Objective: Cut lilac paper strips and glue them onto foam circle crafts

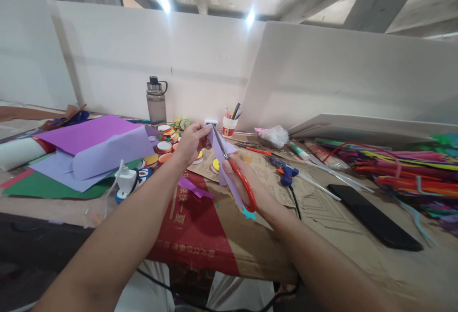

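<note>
In the middle of the head view, my left hand (193, 142) pinches the upper end of a piece of lilac paper (226, 178). My right hand (246, 178) is wrapped around the red handles of a pair of scissors (246, 185). The scissor blades run up along the paper, close to my left fingertips; whether they are parted I cannot tell. The paper hangs down past the scissors. Below it, a small turquoise cutout (249, 213) and a magenta paper strip (195, 187) lie on the red and brown cardboard (200, 235).
Purple sheets (95, 133) are piled at left beside a white plug adapter (127, 181). A water bottle (156, 102) and a paper cup of pens (229, 125) stand behind. To the right lie a blue glue gun (286, 171), a black phone (374, 216) and coloured pipe cleaners (411, 173).
</note>
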`<state>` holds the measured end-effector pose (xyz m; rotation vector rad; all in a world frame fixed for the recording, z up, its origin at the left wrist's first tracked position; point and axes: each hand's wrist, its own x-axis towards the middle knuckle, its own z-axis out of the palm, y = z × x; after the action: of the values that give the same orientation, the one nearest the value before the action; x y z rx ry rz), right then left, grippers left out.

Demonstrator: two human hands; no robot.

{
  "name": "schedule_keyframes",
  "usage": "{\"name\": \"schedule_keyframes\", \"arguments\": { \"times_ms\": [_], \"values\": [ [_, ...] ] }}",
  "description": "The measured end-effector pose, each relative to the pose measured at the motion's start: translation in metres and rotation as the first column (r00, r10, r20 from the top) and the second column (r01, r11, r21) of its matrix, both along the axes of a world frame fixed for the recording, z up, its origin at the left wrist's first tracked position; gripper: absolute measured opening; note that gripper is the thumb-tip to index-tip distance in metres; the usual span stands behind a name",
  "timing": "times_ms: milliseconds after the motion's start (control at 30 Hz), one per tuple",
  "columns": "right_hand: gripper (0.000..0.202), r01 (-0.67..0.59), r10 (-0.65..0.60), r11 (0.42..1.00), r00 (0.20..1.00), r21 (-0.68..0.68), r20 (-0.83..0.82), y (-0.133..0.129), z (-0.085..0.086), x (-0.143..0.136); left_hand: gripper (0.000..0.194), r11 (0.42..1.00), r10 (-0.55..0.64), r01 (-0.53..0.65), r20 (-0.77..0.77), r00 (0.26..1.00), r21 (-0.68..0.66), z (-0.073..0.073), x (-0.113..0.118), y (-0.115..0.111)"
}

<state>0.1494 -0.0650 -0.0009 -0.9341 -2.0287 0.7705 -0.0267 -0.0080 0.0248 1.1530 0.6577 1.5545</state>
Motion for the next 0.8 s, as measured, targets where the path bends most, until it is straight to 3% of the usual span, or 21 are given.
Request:
{"name": "schedule_keyframes", "arguments": {
  "times_ms": [400, 800],
  "values": [
    [0.033, -0.003, 0.004, 1.000, 1.000, 0.020, -0.028, -0.0009, 0.0006, -0.0008, 0.021, 1.000, -0.001, 0.001, 0.002, 1.000, 0.008, 0.0024, 0.0004, -0.0006],
    [0.025, 0.010, -0.010, 1.000, 1.000, 0.023, -0.023, 0.0031, -0.0013, -0.0005, 0.025, 0.999, -0.038, 0.038, -0.020, 0.999, -0.016, 0.0011, 0.0000, 0.0005]
  ]
}}
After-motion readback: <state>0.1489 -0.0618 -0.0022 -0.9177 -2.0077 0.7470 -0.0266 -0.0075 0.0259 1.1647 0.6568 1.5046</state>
